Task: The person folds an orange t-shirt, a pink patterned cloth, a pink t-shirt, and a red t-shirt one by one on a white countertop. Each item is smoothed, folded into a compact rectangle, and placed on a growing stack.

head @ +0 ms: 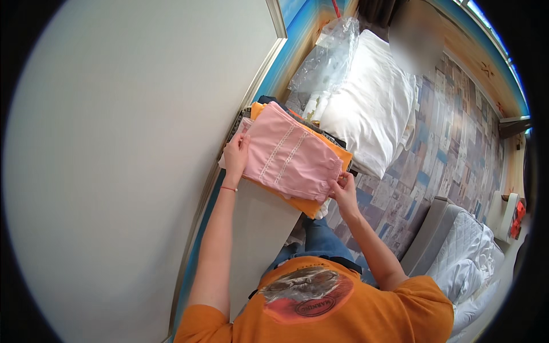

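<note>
A folded pink garment (281, 150) with two white lace strips and a gathered end lies on top of a stack of clothes. My left hand (236, 155) grips its left edge, with the thumb on the upper side. At the gathered corner, my right hand (344, 192) pinches the cloth between thumb and fingers. Under the pink piece, a yellow-orange garment (309, 206) sticks out on several sides. Dark clothing (268, 99) shows at the far edge of the stack. The lower layers are mostly hidden.
Beyond the stack are a large white cloth bundle (369, 103) and a clear plastic bag (330, 55). A white panel (128, 150) fills the left side. Patchwork-patterned flooring (386, 201) stretches right, towards a grey mattress-like block (429, 231) with white quilted bedding (465, 253). A blurred patch hides the top right.
</note>
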Motion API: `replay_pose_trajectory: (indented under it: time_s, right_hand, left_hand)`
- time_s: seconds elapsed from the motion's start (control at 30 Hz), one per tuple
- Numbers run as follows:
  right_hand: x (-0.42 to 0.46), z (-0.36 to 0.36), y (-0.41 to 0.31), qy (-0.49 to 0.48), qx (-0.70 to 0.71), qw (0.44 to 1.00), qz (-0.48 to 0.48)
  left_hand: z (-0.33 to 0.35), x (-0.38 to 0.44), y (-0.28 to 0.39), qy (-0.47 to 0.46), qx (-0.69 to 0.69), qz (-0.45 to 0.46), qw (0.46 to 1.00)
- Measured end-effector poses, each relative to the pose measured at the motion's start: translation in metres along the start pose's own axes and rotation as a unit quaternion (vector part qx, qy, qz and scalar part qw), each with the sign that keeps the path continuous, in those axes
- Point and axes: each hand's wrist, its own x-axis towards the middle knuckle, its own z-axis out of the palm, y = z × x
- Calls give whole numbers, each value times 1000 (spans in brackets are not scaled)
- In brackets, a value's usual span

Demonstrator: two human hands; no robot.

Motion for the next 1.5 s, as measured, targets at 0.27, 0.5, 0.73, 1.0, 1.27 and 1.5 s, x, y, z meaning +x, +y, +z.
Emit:
replay_pose_trajectory:
  time_s: [0.27, 0.5, 0.73, 1.0, 1.27, 1.5]
  right_hand:
    - [-28, 16, -24, 119, -276, 932, -200]
    - [8, 49, -66, -8, -527, 697, -486]
    - [52, 13, -33, -57, -446, 861, -236]
    - [40, 26, -56, 30, -540, 731, -416]
    - [88, 83, -54, -169, -617, 618, -458]
    - [114, 75, -39, -207, -580, 646, -451]
  left_hand:
    - [-3, -17, 34, 84, 170, 104, 976]
    - [50, -111, 86, -82, 185, 216, 955]
    - [81, -128, 88, -128, 218, 217, 943]
    - [76, -139, 98, -127, 188, 194, 954]
    - [93, -164, 81, -68, 213, 188, 956]
    - [110, -164, 65, -74, 251, 196, 945]
